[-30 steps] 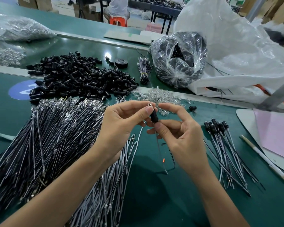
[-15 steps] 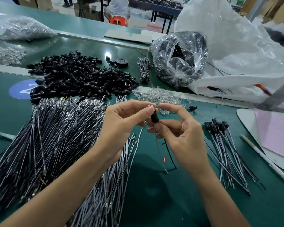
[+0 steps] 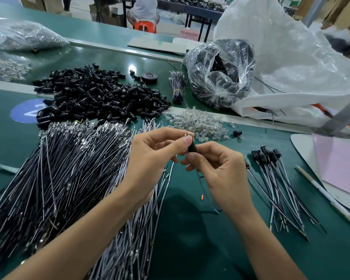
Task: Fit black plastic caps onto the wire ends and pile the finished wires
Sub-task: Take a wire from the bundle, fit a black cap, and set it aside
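A black cap [image 3: 192, 148] is pinched btwn thumb & forefinger of the R hand [image 3: 220, 174], held mid-frame above the green table [image 3: 190, 239]. The metal tip just above it is pinched by the L hand [image 3: 150, 158]; other fingers are curled. The wire [image 3: 200, 179] is seen hanging below. Finished wires [image 3: 275, 178] are piled to the R, uncapped wires [image 3: 59, 178] to the L, w/ loose caps [image 3: 97, 98] behind. Only a white "2" is legible, on a blue round label [image 3: 26, 112] partly covered by caps.

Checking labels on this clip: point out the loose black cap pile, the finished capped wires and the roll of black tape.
black cap pile [image 3: 93, 98], head view, heap's middle.
finished capped wires [image 3: 261, 156], head view, capped ends.
tape roll [image 3: 149, 80], head view, front wall.
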`<state>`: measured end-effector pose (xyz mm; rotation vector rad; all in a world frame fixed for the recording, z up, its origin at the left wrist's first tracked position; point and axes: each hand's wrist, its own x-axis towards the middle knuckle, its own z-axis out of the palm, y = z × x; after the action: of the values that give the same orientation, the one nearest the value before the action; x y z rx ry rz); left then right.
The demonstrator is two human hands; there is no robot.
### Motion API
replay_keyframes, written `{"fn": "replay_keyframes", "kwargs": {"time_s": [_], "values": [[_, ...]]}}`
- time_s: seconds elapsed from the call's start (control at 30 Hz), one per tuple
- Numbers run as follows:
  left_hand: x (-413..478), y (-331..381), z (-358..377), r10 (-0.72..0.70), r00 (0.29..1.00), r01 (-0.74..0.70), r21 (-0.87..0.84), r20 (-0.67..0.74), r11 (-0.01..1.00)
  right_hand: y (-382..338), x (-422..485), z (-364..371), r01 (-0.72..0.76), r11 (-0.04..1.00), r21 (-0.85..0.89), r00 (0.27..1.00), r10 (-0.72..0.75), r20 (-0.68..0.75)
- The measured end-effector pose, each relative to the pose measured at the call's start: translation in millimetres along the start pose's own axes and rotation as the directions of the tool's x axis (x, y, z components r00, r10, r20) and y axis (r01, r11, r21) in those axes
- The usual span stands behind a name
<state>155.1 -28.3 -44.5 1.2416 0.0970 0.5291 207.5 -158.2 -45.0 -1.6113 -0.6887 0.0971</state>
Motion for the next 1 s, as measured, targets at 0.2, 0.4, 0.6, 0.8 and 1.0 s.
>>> {"fn": "replay_keyframes", "kwargs": {"time_s": [0.2, 0.4, 0.6, 0.8, 1.0], "values": [[0.1, 1.7, 0.6, -0.002, 1.000, 0.001, -0.008, -0.012, 1.000, 0.0, 1.0, -2.1, 0.014, 1.000, -0.018, 1.000, -0.014, -0.010], [1.2, 1.5, -1.2, 0.000, 1.000, 0.000, -0.004, -0.001, 1.000, 1.2, 2.2, -3.9, 0.010, 0.999, -0.041, 1.000, -0.010, 0.004], [1.8, 1.7, 0.1, 0.012, 1.000, -0.012, -0.027, -0.011, 1.000, -0.1, 2.2, -5.4, 0.010, 0.998, -0.066, 1.000, -0.011, -0.001], [1.3, 1.4, 3.0, 0.025, 0.999, -0.026, -0.043, -0.029, 0.999, 0.9, 2.0, -5.7, -0.008, 0.996, -0.089, 1.000, 0.008, -0.006], [0.8, 1.5, 2.3, 0.015, 1.000, -0.016, -0.068, -0.027, 0.998, -0.7, 1.3, -8.1, 0.020, 0.990, -0.139, 1.000, -0.020, -0.002]]}}
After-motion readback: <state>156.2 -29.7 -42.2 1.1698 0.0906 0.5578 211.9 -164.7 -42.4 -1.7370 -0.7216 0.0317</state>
